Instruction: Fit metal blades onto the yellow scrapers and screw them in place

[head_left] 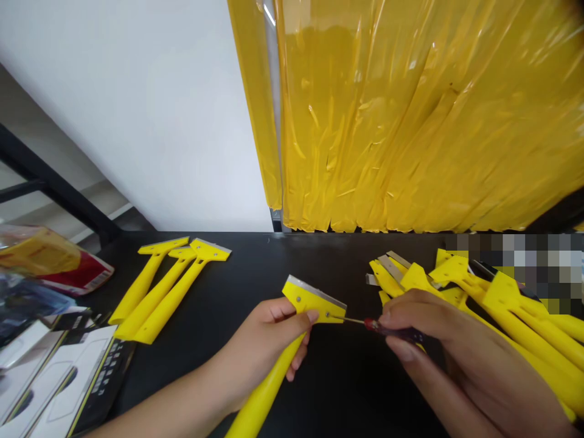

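My left hand [274,334] is closed round the neck of a yellow scraper [269,389], its thumb pressed on the head just below the blade. A metal blade edge runs along the top of that head, and two screws show on its face. My right hand [438,340] grips a small screwdriver [371,325] with a dark, reddish handle. The thin shaft points left, and its tip meets the right-hand screw on the scraper head. Part of the screwdriver handle is hidden by my fingers.
Three yellow scrapers [171,286] lie side by side at the left on the black table [255,261]. A pile of yellow scraper parts [493,298] and loose metal strips [390,267] is at the right. Boxes [59,377] and packets crowd the left edge. Yellow plastic curtain strips [387,121] hang behind.
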Motion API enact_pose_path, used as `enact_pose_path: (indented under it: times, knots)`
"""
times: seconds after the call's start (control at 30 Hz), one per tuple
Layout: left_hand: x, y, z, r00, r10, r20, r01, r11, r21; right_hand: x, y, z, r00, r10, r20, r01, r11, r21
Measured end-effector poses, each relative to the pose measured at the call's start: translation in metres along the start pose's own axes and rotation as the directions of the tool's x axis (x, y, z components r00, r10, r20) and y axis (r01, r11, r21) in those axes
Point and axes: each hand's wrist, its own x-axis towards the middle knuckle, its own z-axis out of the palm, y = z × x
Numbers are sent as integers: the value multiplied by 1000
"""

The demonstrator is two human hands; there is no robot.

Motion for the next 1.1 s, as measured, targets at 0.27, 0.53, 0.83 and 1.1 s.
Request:
enact_pose_path:
  times: [0.27, 0.53, 0.83, 1.1]
  knots:
    - [0, 0, -1, 1000, 5, 3, -5, 1000, 3, 6, -6, -2, 999, -44, 9, 45, 995, -84]
    - [-1, -1, 3, 1000, 15, -14, -14, 998, 54, 7, -10, 9, 996, 82, 20, -80, 993, -90]
    - [4, 1, -1, 1000, -6, 17, 5, 998, 67, 20, -15, 5, 983, -79, 167, 114, 971, -209]
    - [2, 0, -2, 999, 2, 43, -5, 996, 89, 13, -9, 4, 992, -86, 93, 108, 959, -261]
